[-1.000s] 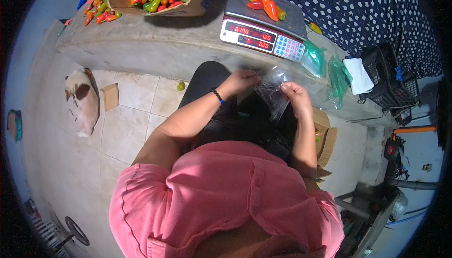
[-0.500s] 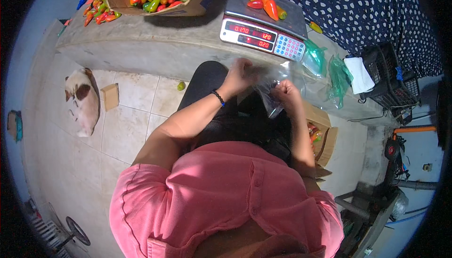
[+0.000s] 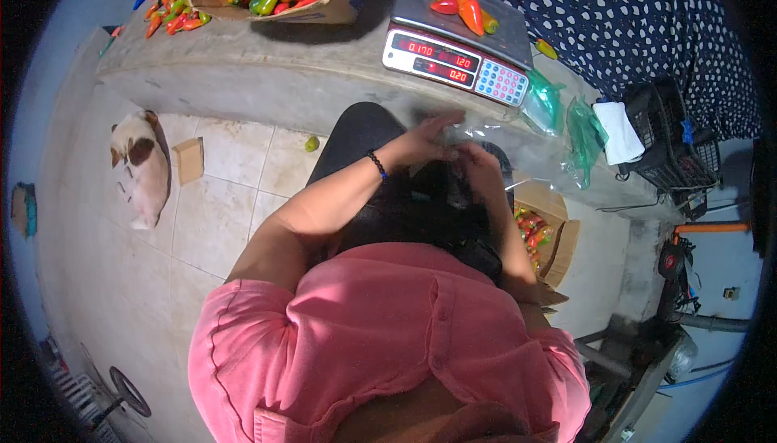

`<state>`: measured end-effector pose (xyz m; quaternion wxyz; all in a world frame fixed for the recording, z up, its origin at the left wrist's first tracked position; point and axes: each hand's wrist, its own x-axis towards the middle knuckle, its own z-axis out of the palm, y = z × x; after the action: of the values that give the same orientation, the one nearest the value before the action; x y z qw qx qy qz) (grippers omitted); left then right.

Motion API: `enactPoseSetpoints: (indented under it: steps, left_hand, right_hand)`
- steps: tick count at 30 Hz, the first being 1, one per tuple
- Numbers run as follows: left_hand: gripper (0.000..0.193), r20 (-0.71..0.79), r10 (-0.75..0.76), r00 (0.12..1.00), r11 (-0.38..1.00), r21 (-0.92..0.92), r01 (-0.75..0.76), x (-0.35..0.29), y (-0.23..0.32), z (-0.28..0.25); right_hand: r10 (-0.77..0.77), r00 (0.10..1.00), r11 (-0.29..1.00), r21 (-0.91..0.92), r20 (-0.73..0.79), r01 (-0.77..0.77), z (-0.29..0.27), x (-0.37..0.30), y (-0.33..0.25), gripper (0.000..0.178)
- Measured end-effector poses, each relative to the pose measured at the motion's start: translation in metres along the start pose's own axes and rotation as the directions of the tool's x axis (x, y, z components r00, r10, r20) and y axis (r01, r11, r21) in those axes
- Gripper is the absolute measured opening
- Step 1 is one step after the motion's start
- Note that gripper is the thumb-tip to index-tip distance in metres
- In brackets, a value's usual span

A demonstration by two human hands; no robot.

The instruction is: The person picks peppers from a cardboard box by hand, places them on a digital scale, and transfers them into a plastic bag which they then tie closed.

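Above my lap, both hands work on a thin clear plastic bag (image 3: 483,131). My left hand (image 3: 422,140), with a dark beaded bracelet at the wrist, has its fingers stretched along one side of the bag and its thumb against it. Close beside it, my right hand (image 3: 481,166) pinches the bag with bent fingers. Ahead of my hands, a digital scale (image 3: 433,56) with a lit red display stands on the concrete ledge. Several red and orange peppers (image 3: 471,16) lie on its metal plate, with a greenish one among them.
A cardboard box of peppers (image 3: 344,2) stands on the ledge (image 3: 243,59), near loose peppers (image 3: 174,18). Green plastic bags (image 3: 581,139), a white cloth (image 3: 619,131) and a black crate (image 3: 660,119) are at right. Another pepper box (image 3: 558,241) and a dog (image 3: 139,168) are on the floor.
My hands have come closer together, the right moving left and slightly down. The clear bag now spreads out to the right above my right hand. The peppers on the scale stay put.
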<state>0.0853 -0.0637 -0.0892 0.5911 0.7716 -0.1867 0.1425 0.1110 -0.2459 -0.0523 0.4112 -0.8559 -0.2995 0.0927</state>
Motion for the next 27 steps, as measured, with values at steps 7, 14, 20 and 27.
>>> enactPoseSetpoints:
  steps: [7, 14, 20, 27]
  left_hand:
    - [0.034, 0.33, -0.348, 0.877, 0.899, -0.148, 0.413, 0.003, 0.033, -0.014]
    - [0.022, 0.196, -0.396, 0.897, 0.836, -0.327, 0.441, -0.003, 0.004, -0.011]
    - [0.02, 0.154, -0.448, 0.881, 0.736, -0.495, 0.461, 0.0, 0.01, -0.008]
    - [0.028, 0.197, -0.221, 0.955, 0.881, -0.38, 0.283, -0.001, 0.019, -0.001]
  right_hand:
    - [0.076, 0.993, 0.976, -0.208, 0.087, -0.057, -0.018, -0.003, -0.03, 0.018]
    - [0.049, 0.984, 0.997, 0.053, 0.17, -0.058, -0.034, -0.003, -0.036, 0.016]
    - [0.183, 0.979, 0.981, -0.081, 0.093, -0.176, -0.026, 0.001, -0.004, 0.022]
    - [0.003, 0.999, 0.956, 0.294, 0.041, -0.015, -0.013, -0.002, -0.02, 0.013]
